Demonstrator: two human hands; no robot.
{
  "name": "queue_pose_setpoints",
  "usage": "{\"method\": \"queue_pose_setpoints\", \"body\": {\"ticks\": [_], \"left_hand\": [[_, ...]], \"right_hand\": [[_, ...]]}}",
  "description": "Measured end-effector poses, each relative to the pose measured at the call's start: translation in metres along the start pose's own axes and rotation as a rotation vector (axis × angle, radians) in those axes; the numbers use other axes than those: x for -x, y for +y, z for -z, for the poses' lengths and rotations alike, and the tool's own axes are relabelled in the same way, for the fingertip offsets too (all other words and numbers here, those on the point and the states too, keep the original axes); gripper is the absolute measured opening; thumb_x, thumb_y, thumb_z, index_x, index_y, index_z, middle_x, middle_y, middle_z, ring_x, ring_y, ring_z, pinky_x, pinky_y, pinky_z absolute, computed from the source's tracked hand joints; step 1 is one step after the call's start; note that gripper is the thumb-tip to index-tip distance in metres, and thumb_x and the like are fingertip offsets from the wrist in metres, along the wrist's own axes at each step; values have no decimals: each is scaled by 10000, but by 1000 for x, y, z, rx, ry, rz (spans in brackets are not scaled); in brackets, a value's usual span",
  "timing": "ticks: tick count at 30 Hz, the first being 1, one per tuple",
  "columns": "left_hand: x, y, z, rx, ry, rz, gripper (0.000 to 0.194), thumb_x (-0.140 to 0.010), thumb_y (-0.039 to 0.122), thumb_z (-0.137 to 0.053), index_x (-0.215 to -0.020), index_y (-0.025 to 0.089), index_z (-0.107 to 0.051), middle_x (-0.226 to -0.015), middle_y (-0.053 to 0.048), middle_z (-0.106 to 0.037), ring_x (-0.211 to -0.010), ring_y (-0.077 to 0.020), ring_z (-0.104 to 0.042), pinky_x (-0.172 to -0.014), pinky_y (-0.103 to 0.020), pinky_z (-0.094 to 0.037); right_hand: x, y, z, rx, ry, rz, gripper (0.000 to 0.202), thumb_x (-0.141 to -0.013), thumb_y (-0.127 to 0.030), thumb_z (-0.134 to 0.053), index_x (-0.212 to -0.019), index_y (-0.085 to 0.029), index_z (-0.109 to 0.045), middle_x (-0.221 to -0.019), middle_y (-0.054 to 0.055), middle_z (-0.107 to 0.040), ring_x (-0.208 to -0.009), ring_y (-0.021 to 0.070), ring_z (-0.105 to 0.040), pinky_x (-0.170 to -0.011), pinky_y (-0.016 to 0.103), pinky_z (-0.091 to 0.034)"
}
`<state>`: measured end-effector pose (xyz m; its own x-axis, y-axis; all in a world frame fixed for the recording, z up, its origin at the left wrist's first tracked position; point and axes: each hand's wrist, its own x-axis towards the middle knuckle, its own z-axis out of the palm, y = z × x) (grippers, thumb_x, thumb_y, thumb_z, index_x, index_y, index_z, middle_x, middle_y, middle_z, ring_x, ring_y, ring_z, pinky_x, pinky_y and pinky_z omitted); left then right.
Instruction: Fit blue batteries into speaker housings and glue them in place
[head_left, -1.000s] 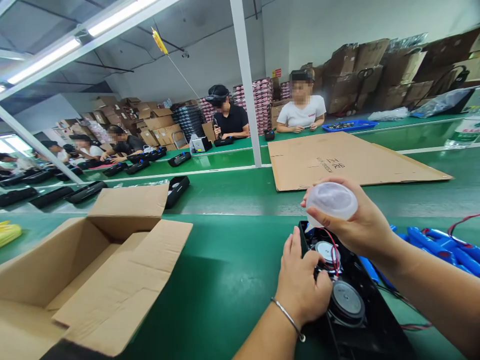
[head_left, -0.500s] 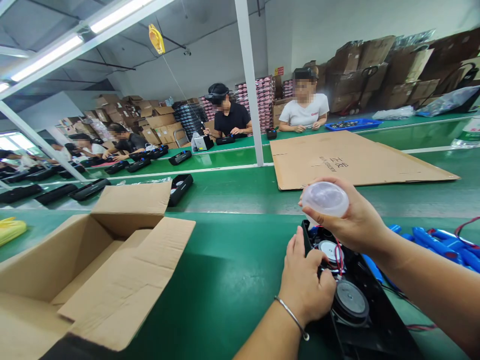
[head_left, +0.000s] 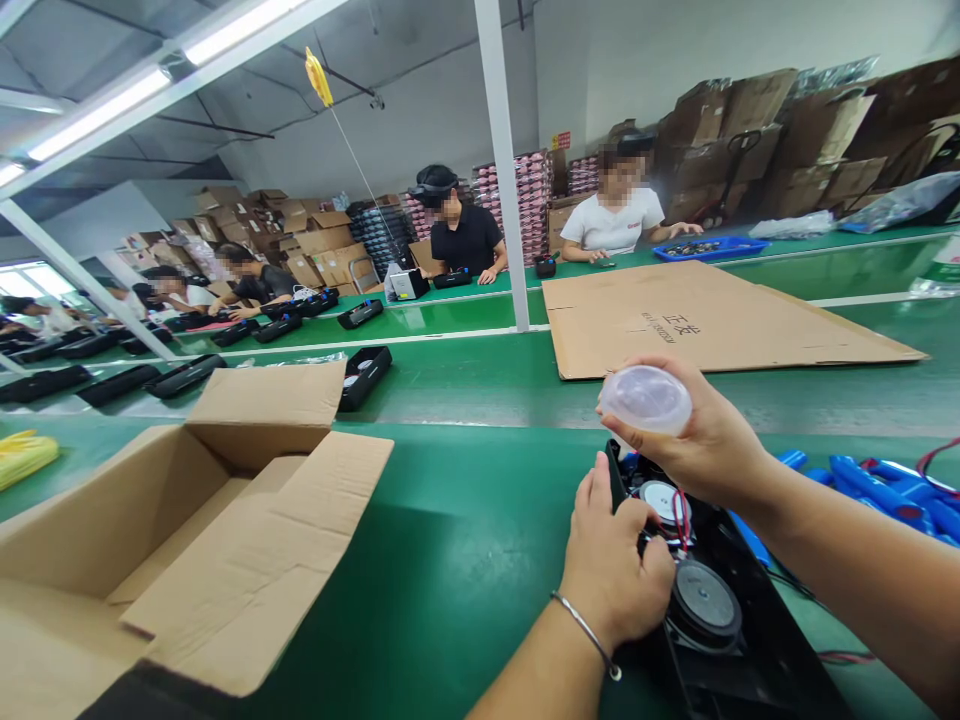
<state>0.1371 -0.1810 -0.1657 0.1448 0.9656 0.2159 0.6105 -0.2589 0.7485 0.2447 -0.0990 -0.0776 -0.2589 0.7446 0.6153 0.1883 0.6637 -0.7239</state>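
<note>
My right hand (head_left: 701, 440) grips a translucent white plastic bottle (head_left: 646, 398), its round base facing me, tipped down over a black speaker housing (head_left: 739, 640). The housing lies open on the green table (head_left: 450, 540) and shows a small silver driver (head_left: 663, 500), a larger grey driver (head_left: 705, 605) and red wires. My left hand (head_left: 611, 560), with a thin bracelet at the wrist, rests on the housing's left edge with its fingers curled against the small driver.
An open cardboard box (head_left: 187, 540) stands at the left. A flat cardboard sheet (head_left: 697, 320) lies ahead. Blue battery packs (head_left: 877, 485) lie to the right. Another black housing (head_left: 364, 376) sits beyond the box. Several other people work at the far benches, with stacked cartons behind.
The view has shifted slightly. My hands stay almost still: the right keeps the bottle over the housing and the left stays on its edge. A far worker in white leans sideways.
</note>
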Motion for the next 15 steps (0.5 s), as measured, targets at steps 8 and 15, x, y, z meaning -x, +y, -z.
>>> {"method": "queue_pose_setpoints", "body": {"ticks": [8, 15], "left_hand": [[0, 3, 1, 7, -8, 10, 244, -767, 238, -466, -964, 237, -610, -1487, 6, -122, -1367, -240, -64, -1114, -428, -149], [1, 0, 0, 24, 0, 24, 235, -766, 240, -472, -959, 232, -606, -1486, 2, -117, -1363, -247, -84, -1114, -427, -151]], "right_hand": [[1, -2, -1, 18, -23, 28, 448, -738, -383, -679, -1100, -250, -453, -986, 40, -559, -829, 198, -564, -737, 339, -473], [1, -5, -1, 38, -45, 59, 427, -747, -366, -666, -1093, -237, -451, -971, 39, -558, -815, 184, -558, -725, 324, -469]]}}
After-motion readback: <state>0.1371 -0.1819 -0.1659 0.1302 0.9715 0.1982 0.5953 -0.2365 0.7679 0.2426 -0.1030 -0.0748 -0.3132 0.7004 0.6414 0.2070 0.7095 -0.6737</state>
